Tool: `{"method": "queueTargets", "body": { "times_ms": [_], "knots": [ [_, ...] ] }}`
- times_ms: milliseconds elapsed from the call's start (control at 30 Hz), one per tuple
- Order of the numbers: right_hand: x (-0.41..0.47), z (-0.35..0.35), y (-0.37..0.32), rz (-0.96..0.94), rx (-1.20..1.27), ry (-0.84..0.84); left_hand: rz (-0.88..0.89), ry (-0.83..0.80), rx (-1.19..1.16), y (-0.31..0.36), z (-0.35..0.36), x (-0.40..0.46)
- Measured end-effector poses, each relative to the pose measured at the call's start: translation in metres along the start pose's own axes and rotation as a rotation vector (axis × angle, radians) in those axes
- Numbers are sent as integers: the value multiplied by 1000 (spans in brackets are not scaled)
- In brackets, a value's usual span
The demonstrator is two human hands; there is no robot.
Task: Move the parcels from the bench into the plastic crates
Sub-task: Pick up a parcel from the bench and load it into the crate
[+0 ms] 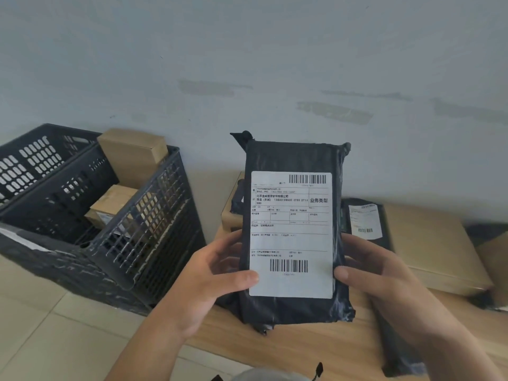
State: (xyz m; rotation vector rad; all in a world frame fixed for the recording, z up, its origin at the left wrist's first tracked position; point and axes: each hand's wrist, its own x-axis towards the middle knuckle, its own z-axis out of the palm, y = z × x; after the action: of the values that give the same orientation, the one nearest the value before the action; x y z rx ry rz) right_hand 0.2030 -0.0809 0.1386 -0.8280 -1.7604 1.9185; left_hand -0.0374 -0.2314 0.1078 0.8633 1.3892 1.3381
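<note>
My left hand (209, 276) grips the lower left edge of the black parcel (292, 232), thumb over the corner of its white label (291, 235); my right hand (382, 281) clamps the lower right edge the same way. The parcel stands upright at frame centre, long axis running up the picture, lifted clear above the worktop (302, 342). The nearer crate (143, 232) sits to the left of it, on my left hand's side, with cardboard boxes (112, 204) already inside; a second crate (35, 158) lies at the far left. So I judge the carry goes leftward. More parcels (365, 221) and a flat carton (428, 243) wait at the right.
</note>
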Motion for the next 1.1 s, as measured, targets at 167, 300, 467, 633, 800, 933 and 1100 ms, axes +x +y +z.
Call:
{"method": "queueTargets", "body": {
  "times_ms": [167,300,467,633,800,933,1100],
  "knots": [
    [2,-18,3,5,53,-38,-18,6,25,-2,19,6],
    [6,-30,3,-6,35,-83,-33,29,15,-2,28,10],
    [10,-39,5,-19,62,-119,-46,46,13,-4,37,10],
    [7,-40,10,-15,116,-124,-74,71,13,-9,43,5],
    [4,-39,14,-7,162,-184,-115,100,-13,-17,49,-5],
    [10,-37,20,50,178,-250,-187,205,-11,-26,54,-19],
    [27,-23,45,220,198,-340,-284,355,-59,-42,53,-48]
  ]
}}
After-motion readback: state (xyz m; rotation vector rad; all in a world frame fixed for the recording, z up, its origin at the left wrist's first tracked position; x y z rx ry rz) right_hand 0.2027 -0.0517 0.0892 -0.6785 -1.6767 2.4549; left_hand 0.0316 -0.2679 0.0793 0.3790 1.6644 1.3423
